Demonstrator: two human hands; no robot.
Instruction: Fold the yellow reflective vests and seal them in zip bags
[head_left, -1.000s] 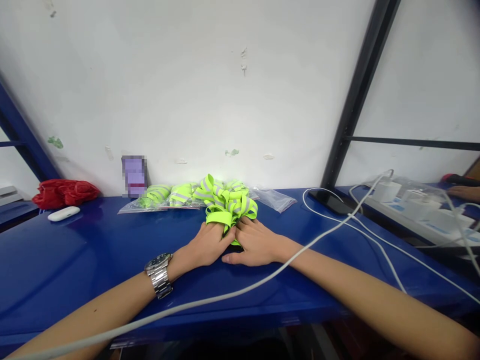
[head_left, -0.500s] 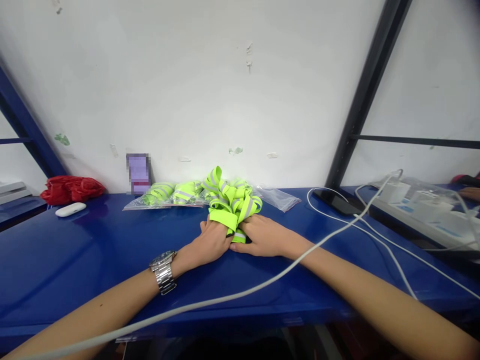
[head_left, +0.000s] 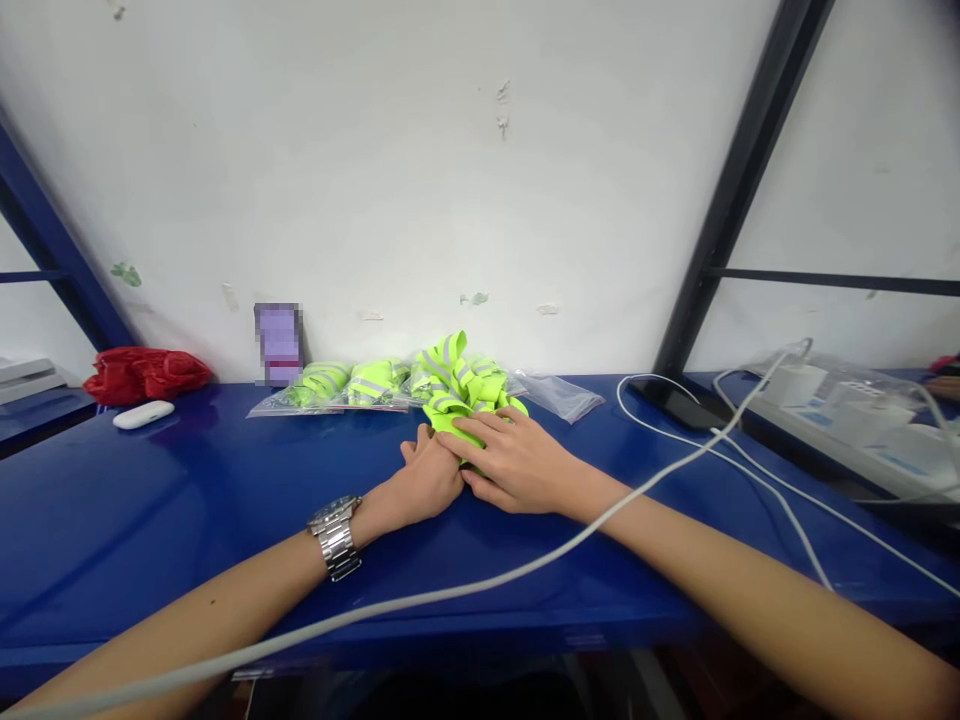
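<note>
A bundle of neon-yellow reflective strap (head_left: 466,385) with grey stripes sits in loose loops at the middle of the blue table. My left hand (head_left: 429,478), with a metal watch (head_left: 334,537) on the wrist, is closed on the near left part of the bundle. From the right, my right hand (head_left: 519,462) lays its fingers over the strap's front and grips it, its fingertips touching my left hand. The strap's lower end is hidden by both hands. Behind and left, clear bags (head_left: 375,385) hold more folded yellow strap.
An unfilled clear bag (head_left: 559,395) lies right of the bundle. A white cable (head_left: 525,575) crosses in front of my forearms. At right are a dark phone (head_left: 679,405) and white chargers (head_left: 855,410); at left, a red plastic bag (head_left: 146,376), a white case (head_left: 144,415) and a blurred purple item (head_left: 280,345).
My right hand has come up over the front of the strap, its fingers now covering the yellow band. The loops have shifted slightly right. My left hand stays on the bundle.
</note>
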